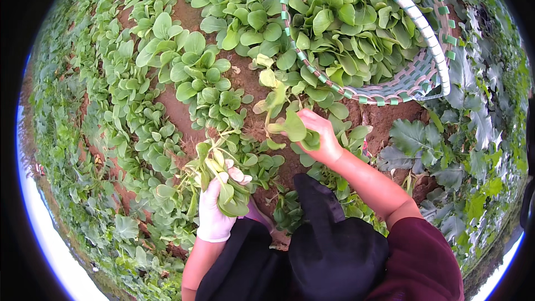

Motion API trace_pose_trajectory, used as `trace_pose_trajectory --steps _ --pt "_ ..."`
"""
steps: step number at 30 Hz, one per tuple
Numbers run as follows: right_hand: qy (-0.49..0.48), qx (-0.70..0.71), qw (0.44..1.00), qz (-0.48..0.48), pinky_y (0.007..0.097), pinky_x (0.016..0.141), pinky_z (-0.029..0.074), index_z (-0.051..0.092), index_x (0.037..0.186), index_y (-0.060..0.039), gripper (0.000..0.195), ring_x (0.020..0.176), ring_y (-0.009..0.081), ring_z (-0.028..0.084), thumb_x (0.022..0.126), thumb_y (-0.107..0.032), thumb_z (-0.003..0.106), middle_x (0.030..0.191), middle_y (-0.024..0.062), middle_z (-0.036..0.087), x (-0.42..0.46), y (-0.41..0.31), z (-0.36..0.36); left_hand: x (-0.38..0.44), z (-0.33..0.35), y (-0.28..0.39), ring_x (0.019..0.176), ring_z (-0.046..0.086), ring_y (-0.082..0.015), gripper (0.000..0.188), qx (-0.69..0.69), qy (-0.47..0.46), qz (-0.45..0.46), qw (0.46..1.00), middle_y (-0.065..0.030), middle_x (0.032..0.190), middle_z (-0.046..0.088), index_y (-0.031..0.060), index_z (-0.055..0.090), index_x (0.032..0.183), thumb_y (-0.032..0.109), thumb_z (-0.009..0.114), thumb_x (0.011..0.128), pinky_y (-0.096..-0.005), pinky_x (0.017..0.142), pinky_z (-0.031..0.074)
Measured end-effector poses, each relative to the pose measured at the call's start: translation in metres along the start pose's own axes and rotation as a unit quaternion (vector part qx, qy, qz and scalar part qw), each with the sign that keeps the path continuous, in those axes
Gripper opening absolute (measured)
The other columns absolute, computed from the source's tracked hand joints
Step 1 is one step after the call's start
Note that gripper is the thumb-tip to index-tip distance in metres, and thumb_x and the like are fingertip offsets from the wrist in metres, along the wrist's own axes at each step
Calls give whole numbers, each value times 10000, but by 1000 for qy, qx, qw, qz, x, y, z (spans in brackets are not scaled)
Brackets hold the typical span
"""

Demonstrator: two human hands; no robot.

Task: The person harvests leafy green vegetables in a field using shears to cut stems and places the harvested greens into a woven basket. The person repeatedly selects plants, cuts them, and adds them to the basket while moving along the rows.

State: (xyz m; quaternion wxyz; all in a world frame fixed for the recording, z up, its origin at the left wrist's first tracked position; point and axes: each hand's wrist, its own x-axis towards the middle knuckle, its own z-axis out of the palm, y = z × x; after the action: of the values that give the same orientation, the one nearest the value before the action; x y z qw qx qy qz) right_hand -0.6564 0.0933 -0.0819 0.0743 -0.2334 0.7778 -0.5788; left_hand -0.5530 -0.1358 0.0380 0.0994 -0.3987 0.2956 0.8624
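Observation:
My left hand [217, 207], in a white glove, is closed around a bunch of leafy green plants [228, 190] with some roots showing. My bare right hand [319, 136] grips a small leafy green plant [295, 126], its leaves hanging over the fingers; yellowed leaves [268, 77] lie just beyond it. Above my right hand stands a woven basket [370, 99] of green and pale strips with a white wrapped handle, holding many picked leafy greens [347, 29]. The fingertips of my right hand are partly hidden by the leaves.
Rows of low leafy greens [205, 67] grow in reddish-brown soil [175, 106] ahead and to the left. Larger, bluish-green leafy plants [411, 140] grow at the right. My dark-clothed knees [334, 255] are close below the hands, with a purple shoe [258, 214] between plants.

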Motion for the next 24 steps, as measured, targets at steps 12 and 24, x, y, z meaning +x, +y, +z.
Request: trace_pose_trajectory --steps 12,24 --pt "45 5 998 -40 312 888 532 710 1086 -58 380 1022 258 639 721 21 773 1162 134 594 -12 -41 15 49 -1 3 1084 630 -231 356 97 -27 -101 990 -102 1125 647 2 520 1291 197 533 994 -365 972 486" --pt "-93 -31 995 -32 534 1099 359 521 1290 9 609 1345 417 417 706 46 692 1450 209 437 -39 -50 48 53 -3 -19 1099 626 -169 316 28 -2 -163 986 -77 1228 629 21 568 1281 84 593 972 -327 965 512"
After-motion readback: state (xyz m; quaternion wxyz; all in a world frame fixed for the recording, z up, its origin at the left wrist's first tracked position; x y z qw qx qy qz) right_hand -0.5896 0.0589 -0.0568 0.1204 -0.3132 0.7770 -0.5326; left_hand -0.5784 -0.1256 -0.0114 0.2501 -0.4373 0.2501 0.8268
